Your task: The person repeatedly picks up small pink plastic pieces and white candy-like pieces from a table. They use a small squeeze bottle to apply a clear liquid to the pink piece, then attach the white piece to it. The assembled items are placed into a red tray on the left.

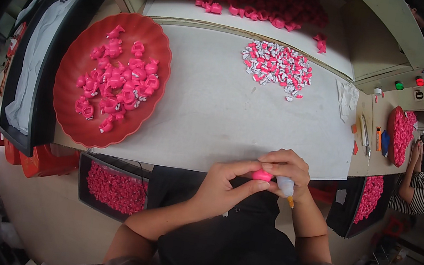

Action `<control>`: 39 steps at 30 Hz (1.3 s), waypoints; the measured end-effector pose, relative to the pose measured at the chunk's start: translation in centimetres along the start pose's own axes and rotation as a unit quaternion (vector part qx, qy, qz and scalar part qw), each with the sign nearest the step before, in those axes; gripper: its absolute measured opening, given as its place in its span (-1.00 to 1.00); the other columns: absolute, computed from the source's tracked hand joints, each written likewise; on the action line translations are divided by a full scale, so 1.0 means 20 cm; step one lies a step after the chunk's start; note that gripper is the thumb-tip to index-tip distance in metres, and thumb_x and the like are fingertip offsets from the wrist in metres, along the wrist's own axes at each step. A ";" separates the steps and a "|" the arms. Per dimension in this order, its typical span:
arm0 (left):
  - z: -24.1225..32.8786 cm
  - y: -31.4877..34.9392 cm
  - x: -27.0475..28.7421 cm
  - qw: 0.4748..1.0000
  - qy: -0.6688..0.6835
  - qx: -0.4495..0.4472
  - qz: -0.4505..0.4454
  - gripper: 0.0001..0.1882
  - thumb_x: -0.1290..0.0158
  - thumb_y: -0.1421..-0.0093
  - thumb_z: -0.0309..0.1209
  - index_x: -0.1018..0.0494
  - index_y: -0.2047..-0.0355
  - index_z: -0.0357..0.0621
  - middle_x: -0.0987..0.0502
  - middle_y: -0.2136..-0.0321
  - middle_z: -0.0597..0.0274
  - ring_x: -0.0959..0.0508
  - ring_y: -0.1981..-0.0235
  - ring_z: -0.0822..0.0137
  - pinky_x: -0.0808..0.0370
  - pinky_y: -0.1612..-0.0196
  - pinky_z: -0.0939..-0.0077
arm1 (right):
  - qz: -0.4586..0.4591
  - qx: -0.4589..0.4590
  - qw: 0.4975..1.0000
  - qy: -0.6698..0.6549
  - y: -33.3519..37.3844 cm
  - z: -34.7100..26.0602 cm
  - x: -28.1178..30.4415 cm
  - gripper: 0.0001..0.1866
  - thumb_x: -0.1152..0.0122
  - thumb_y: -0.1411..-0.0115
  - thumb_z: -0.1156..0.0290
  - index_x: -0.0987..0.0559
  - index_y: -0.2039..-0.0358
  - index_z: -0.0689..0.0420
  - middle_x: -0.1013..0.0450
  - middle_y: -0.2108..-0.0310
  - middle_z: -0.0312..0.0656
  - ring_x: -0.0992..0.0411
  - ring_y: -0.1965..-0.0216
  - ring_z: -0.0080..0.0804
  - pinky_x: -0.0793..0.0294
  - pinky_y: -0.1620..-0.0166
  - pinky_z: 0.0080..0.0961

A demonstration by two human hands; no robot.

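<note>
As both hands aptly pinch its sides, the right also holding a bottle, the pink piece right of the red dish seems light and stiff.

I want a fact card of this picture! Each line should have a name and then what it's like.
Left grip: on a pink piece
Right grip: around a pale bottle, fingers also at the pink piece
Bottle tip: yellowish, pointing away from the pink piece
Plate: red, wavy rim, left on the table, holding pink figures
Pile: pink and white bits, far side of the table
Lights: one green light, one red light, right side
</note>
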State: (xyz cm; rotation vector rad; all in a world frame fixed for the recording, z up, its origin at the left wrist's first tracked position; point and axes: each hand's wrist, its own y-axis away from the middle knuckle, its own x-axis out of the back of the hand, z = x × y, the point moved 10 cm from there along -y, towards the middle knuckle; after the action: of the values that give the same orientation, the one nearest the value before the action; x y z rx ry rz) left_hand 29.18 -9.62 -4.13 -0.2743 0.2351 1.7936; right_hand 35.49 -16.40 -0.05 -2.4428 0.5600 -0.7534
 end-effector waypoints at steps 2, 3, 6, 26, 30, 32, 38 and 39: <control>0.06 -0.01 0.03 0.992 -0.111 -0.064 0.022 -0.77 -0.05 -0.07 -0.53 -0.42 0.23 -0.31 -0.52 0.31 0.14 -0.54 0.31 0.38 -0.45 0.24 0.58 | 0.005 -0.006 1.000 0.023 0.02 0.01 -0.01 -0.61 -0.36 0.16 0.46 -0.51 0.26 0.23 -0.43 0.29 -0.06 -0.45 0.36 -0.39 -0.46 0.45 -0.60; 0.07 -0.01 0.04 0.986 -0.143 -0.084 0.034 -0.76 -0.06 -0.05 -0.54 -0.43 0.23 -0.29 -0.52 0.31 0.13 -0.55 0.32 0.34 -0.46 0.26 0.57 | 0.025 -0.011 0.999 0.046 0.02 0.00 0.00 -0.61 -0.36 0.16 0.47 -0.51 0.25 0.24 -0.42 0.28 -0.06 -0.44 0.39 -0.41 -0.45 0.45 -0.61; 0.12 -0.01 0.06 0.968 -0.207 -0.126 0.064 -0.73 -0.09 0.00 -0.55 -0.44 0.23 -0.25 -0.51 0.29 0.12 -0.55 0.33 0.25 -0.47 0.29 0.53 | 0.077 -0.055 0.994 0.057 0.02 -0.02 0.04 -0.62 -0.35 0.14 0.50 -0.50 0.24 0.24 -0.41 0.26 -0.05 -0.40 0.47 -0.48 -0.41 0.48 -0.65; -0.09 -0.01 -0.03 0.966 0.207 0.142 -0.058 -0.72 0.03 -0.15 -0.51 -0.38 0.13 -0.38 -0.49 0.23 0.06 -0.48 0.17 0.36 -0.39 0.07 0.55 | 0.013 -0.102 0.993 0.065 -0.04 -0.05 0.02 -0.51 -0.41 0.24 0.45 -0.52 0.20 0.18 -0.39 0.21 -0.10 -0.43 0.41 -0.45 -0.46 0.42 -0.61; -0.11 -0.01 -0.02 0.970 0.189 0.137 -0.064 -0.73 0.03 -0.15 -0.50 -0.39 0.14 -0.37 -0.50 0.25 0.07 -0.49 0.19 0.37 -0.40 0.09 0.57 | 0.001 -0.092 0.995 0.039 -0.04 -0.04 0.01 -0.58 -0.40 0.24 0.45 -0.54 0.27 0.19 -0.43 0.26 -0.11 -0.46 0.40 -0.39 -0.48 0.40 -0.58; -0.13 0.00 -0.02 0.970 0.191 0.141 -0.057 -0.73 0.02 -0.14 -0.50 -0.40 0.15 -0.37 -0.51 0.26 0.08 -0.50 0.21 0.38 -0.40 0.10 0.59 | -0.005 -0.066 0.997 0.037 -0.06 -0.05 0.01 -0.61 -0.40 0.24 0.45 -0.54 0.31 0.19 -0.45 0.31 -0.12 -0.47 0.40 -0.35 -0.48 0.41 -0.57; -0.16 -0.01 -0.03 0.964 0.209 0.160 -0.035 -0.74 0.01 -0.13 -0.49 -0.42 0.18 -0.37 -0.52 0.30 0.09 -0.50 0.23 0.40 -0.40 0.11 0.58 | -0.013 -0.041 0.998 0.050 -0.06 -0.06 0.02 -0.63 -0.40 0.23 0.42 -0.53 0.35 0.22 -0.46 0.36 -0.11 -0.47 0.41 -0.32 -0.49 0.42 -0.56; -0.15 0.00 -0.03 0.962 0.216 0.167 -0.029 -0.74 -0.01 -0.11 -0.48 -0.44 0.19 -0.37 -0.53 0.31 0.09 -0.51 0.23 0.38 -0.39 0.10 0.56 | -0.014 -0.038 0.998 0.056 -0.06 -0.06 0.02 -0.63 -0.40 0.23 0.42 -0.53 0.35 0.23 -0.46 0.36 -0.11 -0.47 0.41 -0.32 -0.49 0.42 -0.56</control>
State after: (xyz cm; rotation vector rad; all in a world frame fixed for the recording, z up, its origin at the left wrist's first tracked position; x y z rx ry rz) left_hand 29.54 -11.01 -6.88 -0.4230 0.8234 1.5872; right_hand 35.28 -16.02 1.63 -2.4945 0.6090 -0.9012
